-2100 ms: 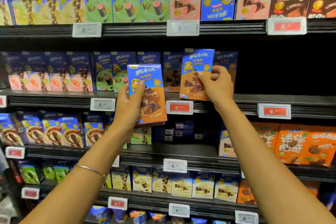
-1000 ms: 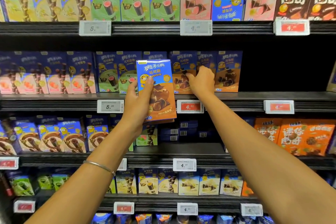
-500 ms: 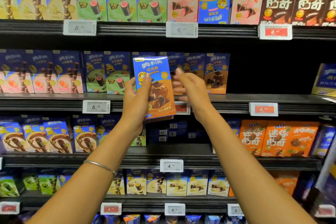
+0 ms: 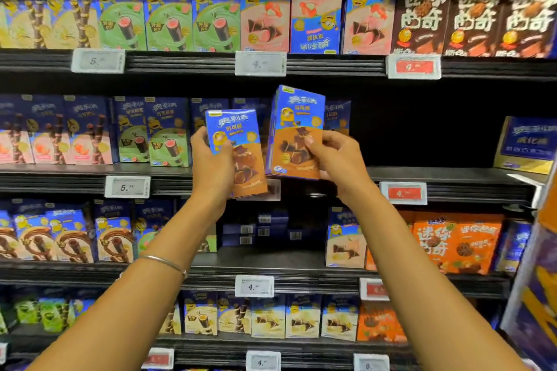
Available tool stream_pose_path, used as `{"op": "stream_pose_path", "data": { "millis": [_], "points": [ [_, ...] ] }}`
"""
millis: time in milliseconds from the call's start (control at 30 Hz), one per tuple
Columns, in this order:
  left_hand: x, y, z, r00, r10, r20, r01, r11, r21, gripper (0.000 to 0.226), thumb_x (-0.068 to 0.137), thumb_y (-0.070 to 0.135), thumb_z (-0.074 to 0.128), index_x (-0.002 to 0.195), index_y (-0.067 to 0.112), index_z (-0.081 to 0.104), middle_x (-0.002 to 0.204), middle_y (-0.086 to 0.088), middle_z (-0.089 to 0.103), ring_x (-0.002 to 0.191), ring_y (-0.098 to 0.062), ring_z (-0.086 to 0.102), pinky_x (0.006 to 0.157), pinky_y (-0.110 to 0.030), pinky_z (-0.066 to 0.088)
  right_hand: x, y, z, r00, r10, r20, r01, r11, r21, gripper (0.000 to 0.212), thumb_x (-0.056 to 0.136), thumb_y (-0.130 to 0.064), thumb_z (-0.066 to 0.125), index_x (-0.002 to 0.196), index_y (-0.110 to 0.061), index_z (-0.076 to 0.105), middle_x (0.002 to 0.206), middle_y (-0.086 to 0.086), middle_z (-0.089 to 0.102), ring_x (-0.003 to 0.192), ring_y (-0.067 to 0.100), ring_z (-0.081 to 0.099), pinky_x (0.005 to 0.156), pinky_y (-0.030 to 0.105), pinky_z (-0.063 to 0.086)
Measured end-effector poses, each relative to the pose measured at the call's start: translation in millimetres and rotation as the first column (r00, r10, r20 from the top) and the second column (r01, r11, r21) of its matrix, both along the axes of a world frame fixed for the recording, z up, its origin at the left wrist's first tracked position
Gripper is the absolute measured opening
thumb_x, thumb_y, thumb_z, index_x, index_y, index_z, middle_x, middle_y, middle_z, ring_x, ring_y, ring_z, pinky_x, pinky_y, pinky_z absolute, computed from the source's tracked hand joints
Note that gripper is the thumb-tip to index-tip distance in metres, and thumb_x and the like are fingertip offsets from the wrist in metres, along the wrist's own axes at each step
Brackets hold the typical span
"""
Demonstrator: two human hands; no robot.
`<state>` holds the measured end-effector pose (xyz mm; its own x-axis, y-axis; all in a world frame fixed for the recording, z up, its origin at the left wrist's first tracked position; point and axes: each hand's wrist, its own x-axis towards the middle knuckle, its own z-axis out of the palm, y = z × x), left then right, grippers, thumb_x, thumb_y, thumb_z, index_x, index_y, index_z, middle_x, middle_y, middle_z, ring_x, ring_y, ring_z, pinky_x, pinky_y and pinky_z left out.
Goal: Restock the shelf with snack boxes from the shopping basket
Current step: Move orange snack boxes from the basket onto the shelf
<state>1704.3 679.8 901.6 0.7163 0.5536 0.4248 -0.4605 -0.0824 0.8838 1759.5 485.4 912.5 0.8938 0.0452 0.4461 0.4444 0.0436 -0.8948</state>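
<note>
Each hand gripped a blue-and-brown snack box — left hand (image 4: 211, 159) one box (image 4: 238, 153), right hand (image 4: 337, 156) another (image 4: 297, 132) — before the middle shelf (image 4: 437, 178).

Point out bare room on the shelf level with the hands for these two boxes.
Bare shelf runs from the shelved chocolate box behind your right hand to the purple box at far right. Further left, green boxes and pink boxes stand packed side by side.
</note>
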Motion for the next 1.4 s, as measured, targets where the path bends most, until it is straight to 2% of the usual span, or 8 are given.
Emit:
{"op": "stream_pose_path", "data": {
  "millis": [267,767,867,967,1100,1200,1333,1400],
  "points": [
    [5.0,5.6,-0.3,0.999,0.048,0.013,-0.048,0.999,0.011,0.037,0.11,0.016,0.05,0.147,0.019,0.041,0.133,-0.005,0.064,0.094,-0.013,0.07,0.065,-0.023,0.057,50.0,-4.4,-5.1,0.908,-0.376,0.184,0.412,0.882,-0.23,0.028,0.091,-0.039,0.073,0.113,-0.023,0.07,0.109,-0.003,0.07,0.097,0.014,0.068,0.087,0.041,0.059],
    [8.7,8.4,2.9,0.997,0.039,0.066,-0.041,0.998,0.037,0.038,0.109,0.014,0.052,0.146,0.018,0.041,0.126,0.0,0.063,0.087,-0.002,0.071,0.057,-0.012,0.054,66.7,24.3,-9.4,0.809,-0.48,0.34,0.584,0.726,-0.363,0.039,0.09,-0.043,0.073,0.116,-0.017,0.061,0.115,0.005,0.069,0.107,0.027,0.066,0.083,0.045,0.058],
    [9.1,7.3,3.3,0.997,0.029,0.069,-0.032,0.998,0.049,0.039,0.109,0.015,0.052,0.147,0.018,0.041,0.128,-0.001,0.063,0.089,-0.002,0.072,0.057,-0.013,0.054,65.1,23.2,-10.5,0.828,-0.468,0.307,0.556,0.751,-0.356,0.043,0.089,-0.044,0.073,0.116,-0.015,0.057,0.116,0.005,0.066,0.107,0.027,0.064,0.081,0.042,0.055],
    [8.4,4.6,4.4,0.998,0.003,0.065,-0.005,0.999,0.04,0.038,0.11,0.016,0.051,0.147,0.02,0.04,0.132,-0.003,0.064,0.099,-0.009,0.072,0.06,-0.016,0.057,52.4,18.4,-13.1,0.826,-0.461,0.323,0.529,0.833,-0.164,0.042,0.089,-0.045,0.072,0.115,-0.016,0.056,0.111,-0.001,0.059,0.098,0.014,0.062,0.083,0.035,0.055],
    [11.5,-10.6,8.3,0.997,-0.054,0.06,0.051,0.997,0.06,0.039,0.11,0.016,0.051,0.148,0.018,0.04,0.137,-0.006,0.063,0.11,-0.018,0.073,0.068,-0.023,0.062,20.4,20.1,-12.4,0.893,-0.205,0.4,0.247,0.967,-0.056,0.03,0.092,-0.04,0.071,0.109,-0.015,0.064,0.095,-0.013,0.065,0.085,-0.006,0.062,0.072,0.011,0.051],
    [16.5,-28.3,11.6,0.994,-0.087,0.069,0.081,0.993,0.086,0.037,0.109,0.013,0.052,0.144,0.018,0.042,0.13,-0.003,0.065,0.107,-0.02,0.073,0.083,-0.039,0.063,7.8,21.3,-9.9,0.961,-0.019,0.275,0.069,0.982,-0.173,0.038,0.09,-0.039,0.075,0.117,-0.016,0.062,0.102,-0.012,0.065,0.089,-0.003,0.065,0.07,0.015,0.055],
    [23.9,-47.1,15.1,0.989,-0.113,0.094,0.098,0.983,0.158,0.044,0.109,0.021,0.053,0.15,0.016,0.039,0.107,-0.002,0.07,0.076,-0.006,0.07,0.069,-0.026,0.06,7.8,2.8,-6.9,0.987,0.007,0.162,0.018,0.989,-0.148,0.034,0.091,-0.03,0.076,0.118,-0.016,0.061,0.105,-0.004,0.07,0.092,0.008,0.072,0.076,0.033,0.063],
    [28.3,-52.4,17.6,0.992,-0.123,0.041,0.114,0.98,0.162,0.058,0.109,0.035,0.052,0.159,0.017,0.029,0.108,-0.003,0.071,0.096,-0.018,0.073,0.091,-0.04,0.061,10.8,-10.4,-6.3,0.996,0.018,0.09,-0.011,0.997,-0.075,0.037,0.092,-0.027,0.075,0.123,-0.014,0.059,0.111,0.004,0.071,0.094,0.015,0.075,0.076,0.036,0.064]
  ]
}}
